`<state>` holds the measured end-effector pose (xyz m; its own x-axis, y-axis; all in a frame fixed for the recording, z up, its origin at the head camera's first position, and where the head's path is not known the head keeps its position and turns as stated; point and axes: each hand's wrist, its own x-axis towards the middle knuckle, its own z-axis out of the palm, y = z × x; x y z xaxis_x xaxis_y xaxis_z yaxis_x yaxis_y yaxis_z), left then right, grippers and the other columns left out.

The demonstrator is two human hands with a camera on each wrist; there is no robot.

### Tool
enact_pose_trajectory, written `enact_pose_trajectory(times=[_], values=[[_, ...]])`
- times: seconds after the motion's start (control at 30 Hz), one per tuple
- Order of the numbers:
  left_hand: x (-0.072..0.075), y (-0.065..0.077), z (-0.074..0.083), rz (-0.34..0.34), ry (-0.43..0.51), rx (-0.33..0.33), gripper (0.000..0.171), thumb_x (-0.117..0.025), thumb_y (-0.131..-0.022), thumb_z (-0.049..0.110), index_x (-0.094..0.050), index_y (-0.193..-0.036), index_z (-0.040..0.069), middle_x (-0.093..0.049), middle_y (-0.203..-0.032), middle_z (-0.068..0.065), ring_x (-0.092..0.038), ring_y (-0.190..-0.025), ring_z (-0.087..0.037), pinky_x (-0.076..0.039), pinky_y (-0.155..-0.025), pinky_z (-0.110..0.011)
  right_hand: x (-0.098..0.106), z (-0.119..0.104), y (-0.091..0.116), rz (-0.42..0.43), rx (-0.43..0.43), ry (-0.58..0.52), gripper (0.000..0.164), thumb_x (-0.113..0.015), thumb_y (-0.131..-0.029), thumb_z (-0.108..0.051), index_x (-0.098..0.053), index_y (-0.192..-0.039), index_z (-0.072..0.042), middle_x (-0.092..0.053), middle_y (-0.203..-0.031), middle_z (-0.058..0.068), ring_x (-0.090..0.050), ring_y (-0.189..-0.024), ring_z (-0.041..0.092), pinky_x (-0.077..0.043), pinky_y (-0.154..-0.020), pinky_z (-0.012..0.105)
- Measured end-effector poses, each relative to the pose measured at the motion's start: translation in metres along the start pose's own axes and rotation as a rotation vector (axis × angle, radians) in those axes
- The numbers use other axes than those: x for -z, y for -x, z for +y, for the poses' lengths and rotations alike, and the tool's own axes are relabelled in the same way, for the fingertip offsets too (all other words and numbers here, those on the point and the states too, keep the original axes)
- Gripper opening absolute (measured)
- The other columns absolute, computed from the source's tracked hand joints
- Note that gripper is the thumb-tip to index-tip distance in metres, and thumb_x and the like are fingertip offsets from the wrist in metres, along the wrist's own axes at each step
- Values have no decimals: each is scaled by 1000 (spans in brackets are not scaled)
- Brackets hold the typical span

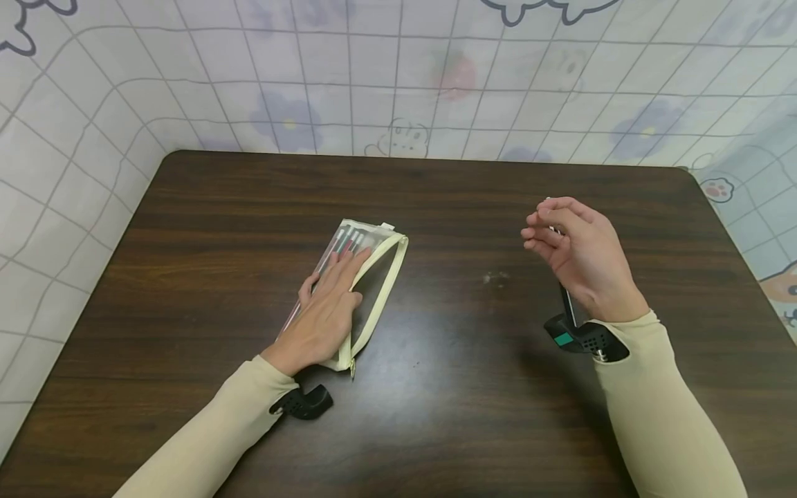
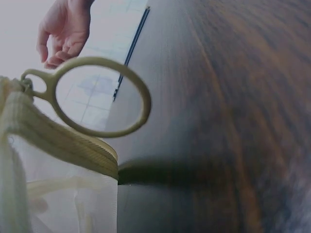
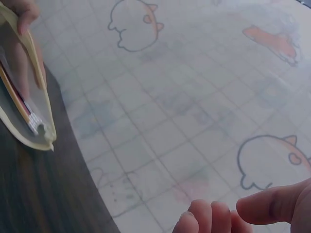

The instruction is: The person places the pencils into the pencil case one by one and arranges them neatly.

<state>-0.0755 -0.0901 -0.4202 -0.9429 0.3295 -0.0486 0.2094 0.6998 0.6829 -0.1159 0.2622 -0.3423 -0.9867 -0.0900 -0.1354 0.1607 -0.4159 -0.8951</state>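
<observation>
Across the table: dark brown wood grain, far corners rounded, a pale glare near the middle and a whitish smudge farther back and to the right.
Beyond the far edge: white grid-lined sheeting behind and on both sides, rippled at the left, printed with faint violet flowers, a reddish fruit-like shape and outlined cartoon animals; a paw print shows at the right.
Pouch: the clear pouch with pale yellow trim lies left of centre on the table, its mouth gaping, several pens inside, the ring pull hanging at its near end.
Left hand: the left hand rests on the pouch, fingers extended and pressing on its side.
Right hand: the right hand hangs above the table, well apart from the pouch, fingers loosely bent with nothing visible in its grasp.
Dark pen: one dark pen lies on the wood, partly hidden by the right hand in the head view.
</observation>
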Motion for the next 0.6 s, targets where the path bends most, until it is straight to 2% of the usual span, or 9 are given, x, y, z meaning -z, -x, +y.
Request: enact_pose_trajectory(times=[0.33, 0.6], values=[[-1, 0, -1, -1, 7, -5, 68, -30, -101, 19, -17, -167, 31, -15, -176, -9, -6, -165, -34, -4, -123, -65, 21, -9, -5, 37, 33, -35, 4, -65, -99, -5, -66, -102, -3, -73, -93, 7, -74, -78, 20, -62, -77, 28], [0, 1, -2, -7, -9, -13, 67, -29, -102, 18, -16, -167, 30, -15, -176, -10, -6, -165, -34, -5, -123, -65, 46, -13, -14, 90, -1, -60, 4, -66, -99, -7, -68, -99, -3, -74, -92, 7, -74, -77, 20, -62, -74, 28]])
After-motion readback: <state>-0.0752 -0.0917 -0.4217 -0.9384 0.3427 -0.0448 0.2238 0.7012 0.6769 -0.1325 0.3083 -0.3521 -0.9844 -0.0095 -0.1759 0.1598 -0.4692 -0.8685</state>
